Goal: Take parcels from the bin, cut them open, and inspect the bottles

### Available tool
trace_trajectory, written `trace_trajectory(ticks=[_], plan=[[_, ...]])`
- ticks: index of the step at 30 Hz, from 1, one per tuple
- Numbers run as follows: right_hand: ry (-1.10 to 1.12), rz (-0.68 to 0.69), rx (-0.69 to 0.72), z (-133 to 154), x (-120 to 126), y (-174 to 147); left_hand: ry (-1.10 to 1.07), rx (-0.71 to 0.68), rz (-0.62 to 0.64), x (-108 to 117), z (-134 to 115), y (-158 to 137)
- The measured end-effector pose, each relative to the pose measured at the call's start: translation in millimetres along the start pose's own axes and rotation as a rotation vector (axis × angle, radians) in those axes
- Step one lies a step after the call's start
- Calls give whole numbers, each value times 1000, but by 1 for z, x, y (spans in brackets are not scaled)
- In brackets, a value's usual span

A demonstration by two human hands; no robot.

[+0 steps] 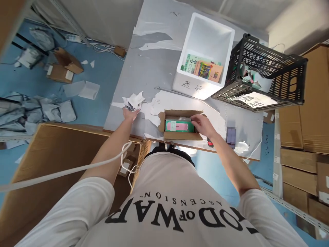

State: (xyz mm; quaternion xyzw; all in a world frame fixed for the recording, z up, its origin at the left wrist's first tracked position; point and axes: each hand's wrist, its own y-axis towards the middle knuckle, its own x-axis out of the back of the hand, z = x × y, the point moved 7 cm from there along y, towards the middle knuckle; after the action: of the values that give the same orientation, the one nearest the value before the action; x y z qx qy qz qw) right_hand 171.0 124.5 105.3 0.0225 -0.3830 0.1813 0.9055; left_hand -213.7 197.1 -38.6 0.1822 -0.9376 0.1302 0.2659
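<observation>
On the table, an open cardboard box (183, 136) holds a green and pink packaged box (181, 126) with a white label. My right hand (203, 124) reaches over the carton's right end, its fingers bent and closed at the right end of the green and pink box; the fingertips are partly hidden. Farther left, my left hand (130, 114) is closed on a crumpled piece of white packaging (135, 101) near the table's left edge. Just below my right wrist lies a small red and black object (210, 142), partly hidden by the arm.
A white foam bin (189, 80) with flat printed packs stands at the back, beside a black plastic crate (290, 73). A blurred phone-like object (231, 137) lies right. A large carton (64, 137) adjoins the table's left front; a white cable (84, 167) crosses above it.
</observation>
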Motion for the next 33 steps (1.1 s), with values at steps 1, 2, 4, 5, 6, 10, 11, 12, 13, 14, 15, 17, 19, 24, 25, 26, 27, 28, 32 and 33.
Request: trace_trajectory(ticks=[1,2,4,5,6,10,11,12,13,14,15,17,19,24,25,26,27,28,32,33], plan=[[-17,28,5,-4,-3,-2,29,5,-39,5,-4,-4],[-35,62,13,-5,-9,-1,45,11,-86,11,-10,-12],[-57,129,37,-3,-29,10,64,-89,-141,22,-36,-38],[-71,181,59,0,-42,18,71,-276,-140,25,-60,-59],[-106,258,88,5,-58,27,90,-497,-63,21,-87,-86],[-478,743,156,9,-129,53,361,-1098,637,-38,-146,-213],[-560,811,154,6,-139,56,472,-1123,722,-52,-146,-232],[-615,836,146,3,-146,60,570,-1104,736,-65,-144,-243],[-653,838,147,1,-150,62,654,-1079,734,-76,-141,-249],[-681,829,156,-2,-153,63,719,-1058,723,-86,-137,-252],[-708,810,164,-4,-154,63,766,-1036,703,-94,-132,-253],[-759,762,158,-8,-154,62,824,-1004,671,-103,-124,-253],[-794,711,134,-11,-153,59,852,-969,647,-105,-120,-253],[-824,610,33,-14,-154,60,868,-858,655,-105,-126,-251],[-818,602,16,-14,-154,61,873,-824,661,-106,-128,-249],[-809,600,7,-15,-154,62,883,-787,671,-107,-130,-247],[-798,602,6,-14,-153,63,900,-754,683,-109,-131,-244],[-786,604,12,-14,-152,64,920,-728,691,-111,-133,-242],[-738,563,59,-5,-126,64,962,-774,601,-115,-147,-242],[-709,530,86,-1,-115,63,949,-810,560,-115,-151,-243]])
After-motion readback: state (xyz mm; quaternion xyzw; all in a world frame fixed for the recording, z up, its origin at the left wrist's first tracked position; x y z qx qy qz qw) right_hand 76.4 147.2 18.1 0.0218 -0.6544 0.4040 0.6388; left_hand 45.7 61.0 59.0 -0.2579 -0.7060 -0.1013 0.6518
